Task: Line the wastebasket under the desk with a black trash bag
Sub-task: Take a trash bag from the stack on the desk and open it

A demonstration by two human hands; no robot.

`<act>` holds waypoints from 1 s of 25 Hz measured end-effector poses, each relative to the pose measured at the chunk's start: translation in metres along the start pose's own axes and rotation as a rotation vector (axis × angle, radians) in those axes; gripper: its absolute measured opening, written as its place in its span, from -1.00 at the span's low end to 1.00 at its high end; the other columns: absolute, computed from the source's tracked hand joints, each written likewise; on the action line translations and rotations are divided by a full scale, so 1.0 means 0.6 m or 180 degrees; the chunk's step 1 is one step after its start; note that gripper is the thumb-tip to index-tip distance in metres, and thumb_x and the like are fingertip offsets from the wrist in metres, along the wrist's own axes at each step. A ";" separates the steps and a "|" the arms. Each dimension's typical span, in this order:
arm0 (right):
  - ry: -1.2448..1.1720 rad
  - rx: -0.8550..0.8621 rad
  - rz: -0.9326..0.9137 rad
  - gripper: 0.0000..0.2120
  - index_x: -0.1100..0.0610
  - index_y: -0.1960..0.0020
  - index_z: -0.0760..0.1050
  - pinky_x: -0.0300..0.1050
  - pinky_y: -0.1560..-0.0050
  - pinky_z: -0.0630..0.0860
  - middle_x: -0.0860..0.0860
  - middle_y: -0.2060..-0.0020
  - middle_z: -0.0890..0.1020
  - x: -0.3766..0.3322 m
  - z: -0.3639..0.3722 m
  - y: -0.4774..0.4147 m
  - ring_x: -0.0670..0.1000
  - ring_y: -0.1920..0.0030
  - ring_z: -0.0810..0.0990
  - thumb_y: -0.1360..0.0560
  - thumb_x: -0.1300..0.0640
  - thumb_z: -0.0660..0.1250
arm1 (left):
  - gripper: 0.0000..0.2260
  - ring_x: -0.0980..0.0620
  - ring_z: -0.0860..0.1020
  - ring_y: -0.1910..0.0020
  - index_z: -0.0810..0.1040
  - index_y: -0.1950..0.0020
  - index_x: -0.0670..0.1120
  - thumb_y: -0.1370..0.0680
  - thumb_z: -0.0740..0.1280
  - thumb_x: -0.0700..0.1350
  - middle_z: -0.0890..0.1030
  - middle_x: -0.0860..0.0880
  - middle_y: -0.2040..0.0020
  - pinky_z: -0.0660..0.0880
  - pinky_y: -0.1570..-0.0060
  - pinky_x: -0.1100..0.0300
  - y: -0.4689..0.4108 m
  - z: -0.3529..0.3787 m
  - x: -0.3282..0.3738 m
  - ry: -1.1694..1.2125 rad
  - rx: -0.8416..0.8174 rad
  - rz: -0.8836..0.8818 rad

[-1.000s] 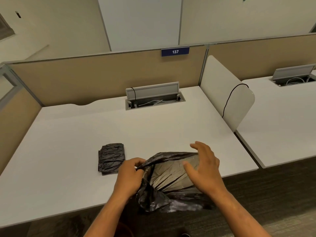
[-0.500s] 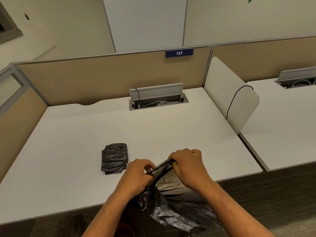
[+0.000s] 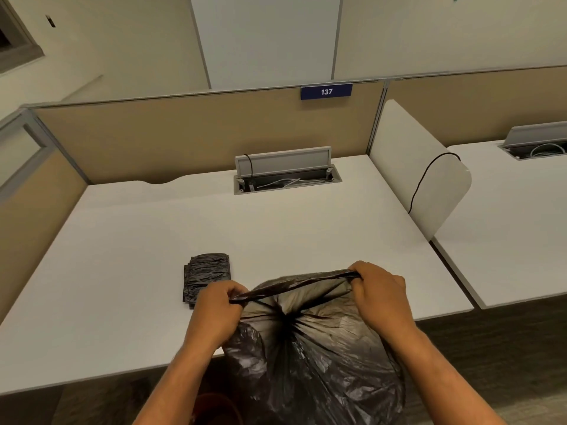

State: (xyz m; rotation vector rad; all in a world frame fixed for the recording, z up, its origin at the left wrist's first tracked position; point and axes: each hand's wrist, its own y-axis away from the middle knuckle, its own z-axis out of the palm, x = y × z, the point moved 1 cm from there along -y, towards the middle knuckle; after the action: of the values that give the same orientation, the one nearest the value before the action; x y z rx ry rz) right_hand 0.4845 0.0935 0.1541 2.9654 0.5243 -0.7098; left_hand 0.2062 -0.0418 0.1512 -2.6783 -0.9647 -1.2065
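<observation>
A black trash bag [image 3: 310,351] hangs in front of the white desk [image 3: 132,271], its mouth stretched wide between my hands. My left hand [image 3: 214,308] grips the bag's rim on the left. My right hand [image 3: 380,292] grips the rim on the right. The bag's body droops below the desk's front edge. A reddish-brown wastebasket [image 3: 214,407] shows partly on the floor under the desk, between my forearms; most of it is hidden.
A folded stack of black trash bags [image 3: 207,276] lies on the desk just left of my left hand. An open cable tray [image 3: 287,176] sits at the desk's back. A white divider [image 3: 420,179] with a black cable separates the neighbouring desk [image 3: 515,228].
My hands, close together on the rim half a second ago, have pulled apart and spread the bag's mouth open. The bag now hangs fuller.
</observation>
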 end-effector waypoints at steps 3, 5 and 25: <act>-0.0097 -0.0088 0.0280 -0.70 -0.04 -0.32 0.54 0.08 -0.16 0.37 -0.02 -0.20 0.63 0.016 -0.005 0.006 0.09 -0.27 0.61 -0.62 -0.03 0.26 | -0.61 0.20 0.68 0.15 0.74 0.13 0.15 -0.50 0.39 -0.38 0.73 0.17 0.24 0.51 0.27 0.40 0.009 -0.014 -0.009 0.0162 0.0134 0.0020; -0.0299 -0.0170 0.0022 -0.32 -0.06 -0.56 0.32 0.19 -0.46 0.31 -0.05 -0.50 0.45 -0.028 -0.001 0.022 0.04 -0.52 0.41 -0.52 -0.31 0.33 | -0.62 0.21 0.68 0.07 0.77 0.00 0.11 -0.51 0.38 -0.37 0.74 0.18 0.12 0.60 0.07 0.29 0.019 -0.016 -0.004 0.0196 0.0041 0.0236; -0.0427 0.0422 -0.0083 -0.64 0.15 -0.21 0.62 -0.09 0.02 0.44 0.11 -0.01 0.66 -0.138 0.013 0.080 0.16 -0.03 0.62 -0.47 0.37 0.27 | -0.71 -0.03 0.66 0.07 0.65 0.01 0.07 -0.61 0.27 -0.31 0.71 0.02 0.07 0.53 0.14 0.14 0.044 -0.141 -0.097 -0.0051 0.0499 0.0016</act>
State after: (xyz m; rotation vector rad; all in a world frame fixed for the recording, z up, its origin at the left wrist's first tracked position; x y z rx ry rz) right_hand 0.4279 0.0211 0.1829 3.0069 0.5267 -0.9745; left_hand 0.1359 -0.1177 0.1753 -2.5712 -1.0089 -1.0621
